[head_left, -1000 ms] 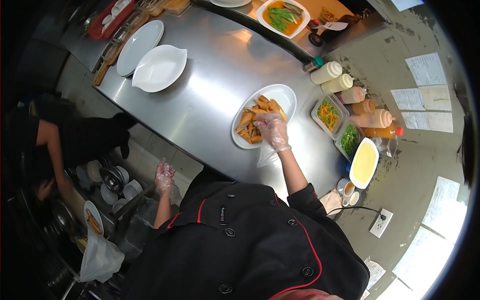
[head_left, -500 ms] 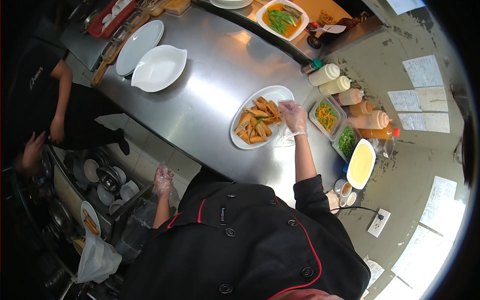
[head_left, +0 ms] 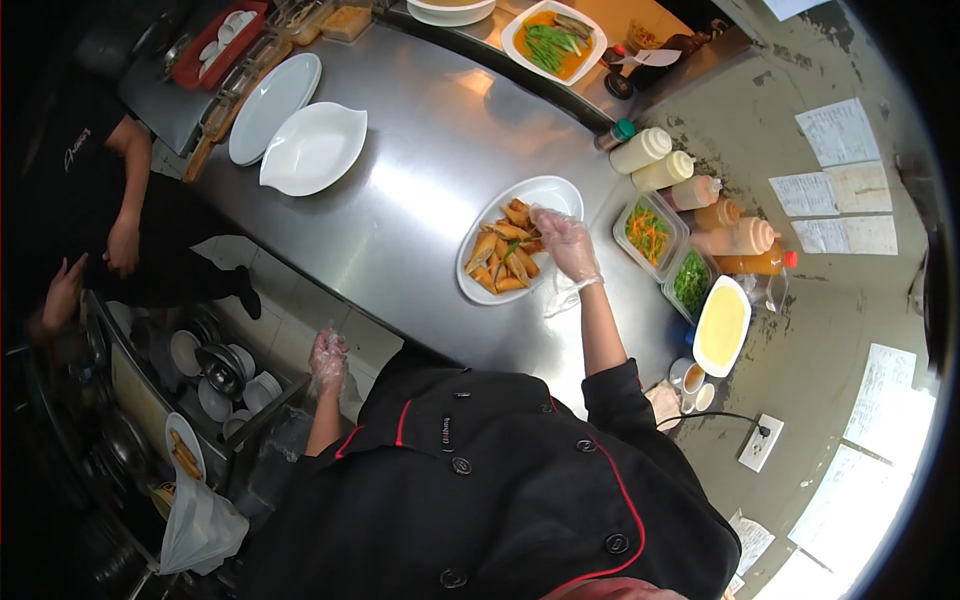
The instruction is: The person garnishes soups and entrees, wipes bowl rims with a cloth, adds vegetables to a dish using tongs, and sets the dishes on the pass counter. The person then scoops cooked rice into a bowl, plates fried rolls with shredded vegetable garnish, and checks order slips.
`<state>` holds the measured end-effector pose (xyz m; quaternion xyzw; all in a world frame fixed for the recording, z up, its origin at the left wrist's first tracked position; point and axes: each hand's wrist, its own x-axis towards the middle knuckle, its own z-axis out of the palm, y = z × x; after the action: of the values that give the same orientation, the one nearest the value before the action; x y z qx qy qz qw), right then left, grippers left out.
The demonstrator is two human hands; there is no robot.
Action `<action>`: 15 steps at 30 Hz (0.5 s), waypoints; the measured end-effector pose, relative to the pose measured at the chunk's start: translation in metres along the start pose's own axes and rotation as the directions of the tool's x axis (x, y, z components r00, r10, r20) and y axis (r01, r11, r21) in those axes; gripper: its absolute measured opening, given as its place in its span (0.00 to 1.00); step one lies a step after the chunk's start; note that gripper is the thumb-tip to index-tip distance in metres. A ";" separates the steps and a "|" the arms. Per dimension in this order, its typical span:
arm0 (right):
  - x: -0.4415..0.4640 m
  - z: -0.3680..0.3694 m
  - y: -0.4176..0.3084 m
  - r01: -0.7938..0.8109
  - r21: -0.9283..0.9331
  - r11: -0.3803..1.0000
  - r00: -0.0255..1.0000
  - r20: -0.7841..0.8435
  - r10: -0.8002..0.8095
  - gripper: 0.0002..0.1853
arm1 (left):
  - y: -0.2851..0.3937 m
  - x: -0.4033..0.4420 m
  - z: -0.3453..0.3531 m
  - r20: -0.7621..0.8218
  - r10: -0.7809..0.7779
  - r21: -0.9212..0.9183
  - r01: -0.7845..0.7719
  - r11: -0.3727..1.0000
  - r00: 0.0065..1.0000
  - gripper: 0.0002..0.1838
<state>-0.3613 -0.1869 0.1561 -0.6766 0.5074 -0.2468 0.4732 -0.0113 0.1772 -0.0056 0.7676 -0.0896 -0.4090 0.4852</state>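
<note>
Cut, golden-brown fried rolls (head_left: 506,256), with a few green bits on them, are heaped on a white oval plate (head_left: 563,195). Over the plate's right side, my right hand (head_left: 566,247) wears a clear plastic glove. Its fingertips are bunched together at the edge of the heap. What they pinch, if anything, is hidden. My left hand (head_left: 328,362), also gloved, hangs off the counter's near edge with curled fingers and nothing visible in them. Just right of my right hand are a tub of shredded carrot and greens (head_left: 648,237) and a tub of chopped green herbs (head_left: 690,280).
Squeeze bottles (head_left: 642,150) line the wall beside a dish of yellow liquid (head_left: 721,326). White plates (head_left: 275,108) and a leaf-shaped bowl (head_left: 314,148) lie on the steel counter's far left. A co-worker (head_left: 90,190) stands left, near a bin of bowls (head_left: 215,385).
My right hand has moved left, from the plate's right rim to the edge of the heaped rolls. My left hand stays about where it was. The view has shifted slightly.
</note>
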 end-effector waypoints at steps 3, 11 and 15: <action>-0.001 -0.012 -0.010 -0.075 0.188 0.979 0.997 0.030 0.071 0.15 | 0.005 -0.002 -0.001 -0.009 0.022 -0.056 -0.022 0.998 1.000 0.17; -0.022 -0.008 0.005 0.252 -0.193 0.948 0.964 0.139 -0.228 0.21 | -0.005 0.003 -0.005 -0.059 -0.098 0.086 0.103 0.991 0.993 0.16; -0.025 -0.078 -0.011 -0.054 -0.363 0.930 0.925 -0.370 -0.091 0.11 | -0.023 0.010 -0.010 -0.009 -0.038 -0.148 0.037 0.988 0.999 0.16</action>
<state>-0.4285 -0.1938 0.2030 -0.6967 0.6200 -0.2789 0.2289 -0.0035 0.1897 -0.0278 0.7335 -0.0416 -0.4189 0.5336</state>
